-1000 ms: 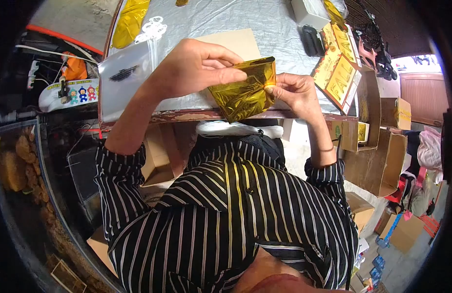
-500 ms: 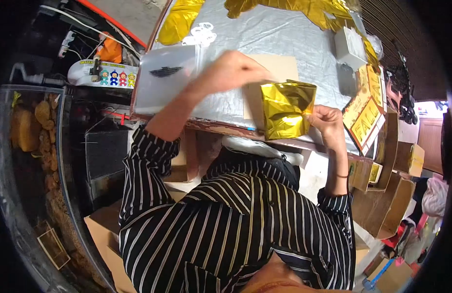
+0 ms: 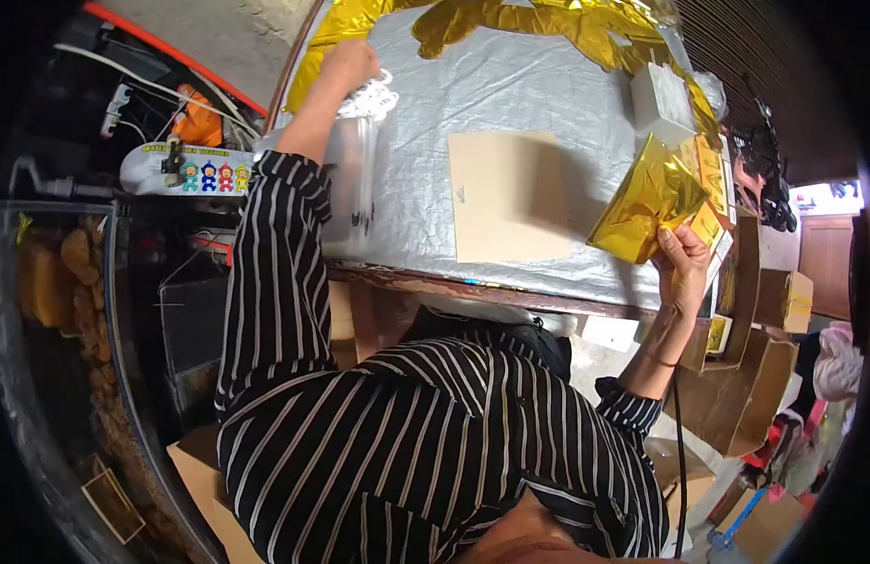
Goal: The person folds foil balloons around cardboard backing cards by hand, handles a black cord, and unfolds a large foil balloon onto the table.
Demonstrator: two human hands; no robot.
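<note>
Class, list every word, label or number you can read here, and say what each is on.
"SKATE… TOGETHER": white skateboard; the middle is unclear.
"AL": yellow card, partly covered by folded gold foil.
Too small to read: mark on beige sheet; black marks on clear plastic sleeves.
No numbers are legible.

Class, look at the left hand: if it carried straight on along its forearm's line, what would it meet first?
Most likely the gold foil just beyond the left hand, though depth is unclear; the white loops lie close beside it.
</note>
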